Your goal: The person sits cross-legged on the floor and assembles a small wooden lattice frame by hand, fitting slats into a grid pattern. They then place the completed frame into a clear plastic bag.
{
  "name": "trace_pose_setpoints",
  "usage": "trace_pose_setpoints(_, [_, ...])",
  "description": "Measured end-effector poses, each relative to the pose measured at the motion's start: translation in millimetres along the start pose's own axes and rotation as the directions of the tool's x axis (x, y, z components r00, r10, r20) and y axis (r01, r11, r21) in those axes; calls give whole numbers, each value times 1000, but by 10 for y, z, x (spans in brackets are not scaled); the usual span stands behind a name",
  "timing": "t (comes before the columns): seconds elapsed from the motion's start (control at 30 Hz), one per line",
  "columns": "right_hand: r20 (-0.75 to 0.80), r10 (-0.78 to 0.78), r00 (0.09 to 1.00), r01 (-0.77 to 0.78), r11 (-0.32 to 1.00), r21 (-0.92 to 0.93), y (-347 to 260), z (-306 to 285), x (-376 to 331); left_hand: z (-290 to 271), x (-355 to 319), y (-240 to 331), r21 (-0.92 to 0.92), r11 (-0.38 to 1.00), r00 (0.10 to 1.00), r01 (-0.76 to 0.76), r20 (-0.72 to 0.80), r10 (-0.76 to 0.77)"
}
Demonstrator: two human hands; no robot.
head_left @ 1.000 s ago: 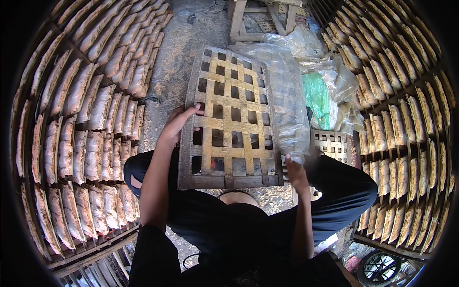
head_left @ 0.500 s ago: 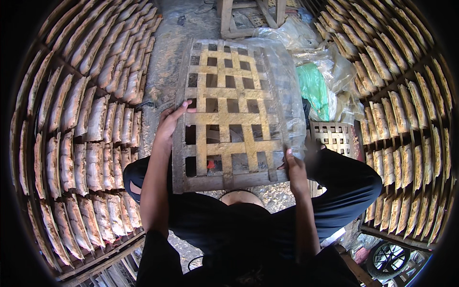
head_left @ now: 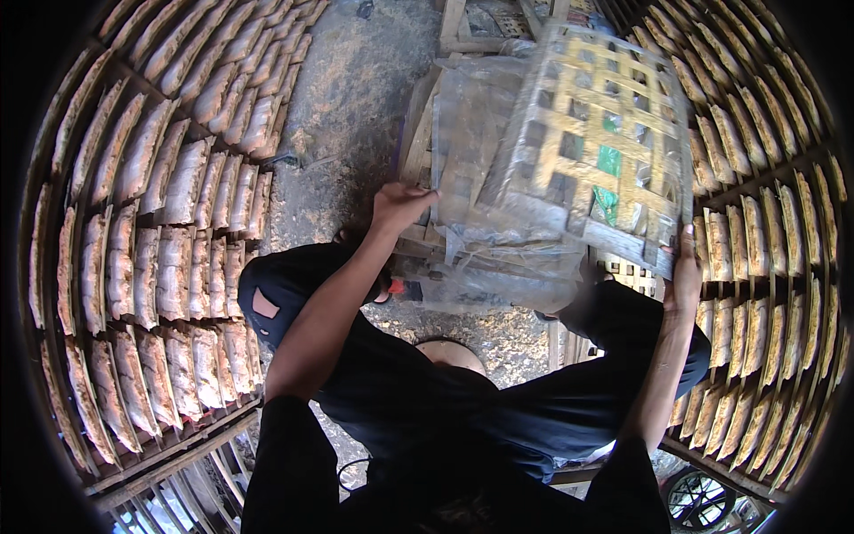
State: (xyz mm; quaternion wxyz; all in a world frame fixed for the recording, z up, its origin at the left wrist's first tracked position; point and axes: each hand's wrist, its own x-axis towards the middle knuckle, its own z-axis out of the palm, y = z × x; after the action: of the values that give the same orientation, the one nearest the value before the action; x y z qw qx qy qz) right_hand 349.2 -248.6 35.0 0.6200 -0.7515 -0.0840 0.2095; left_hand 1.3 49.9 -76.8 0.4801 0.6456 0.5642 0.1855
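A woven bamboo lattice tray [head_left: 608,182] with a wooden frame is tilted up on the right, blurred by motion. My right hand [head_left: 685,271] is closed on its lower right corner. To its left, a clear crinkled plastic sheet [head_left: 476,111] lies over another lattice tray [head_left: 416,147] in front of my knees. My left hand [head_left: 405,205] pinches the left edge of the sheet, thumb and fingers together. The raised tray hides the sheet's right part.
Racks of slats with pale, rough-edged sheets stand on the left [head_left: 191,182] and right [head_left: 774,240]. A wooden stool frame [head_left: 454,31] is at the far end. Beside my right knee lies a small lattice [head_left: 627,271]. A spoked wheel [head_left: 698,498] shows at lower right.
The lattice tray has swung right and away in my right hand, exposing the plastic sheet and the tray under it. My left hand has left the tray's left side and moved right to the sheet.
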Motion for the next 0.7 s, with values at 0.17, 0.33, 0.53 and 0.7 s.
trace_pose_setpoints(0.17, [-175, -5, 985, 38, 982, 186, 269, -135, -35, -88, -240, 105, 202, 971, 959, 125, 225, -170])
trace_pose_setpoints(0.33, [-237, 186, 953, -118, 955, 273, 264, -175, -105, -2, -382, 8, 195, 975, 986, 106, 104, -128])
trace_pose_setpoints(0.53, [-176, 207, 962, -147, 941, 304, 355, -253, -69, 158, -362, -168, 10, 999, 999, -49, -20, 49])
trace_pose_setpoints(0.7, [-169, 180, 969, -133, 957, 258, 323, -175, -132, 156, -255, -273, 50, 997, 997, -55, -50, 58])
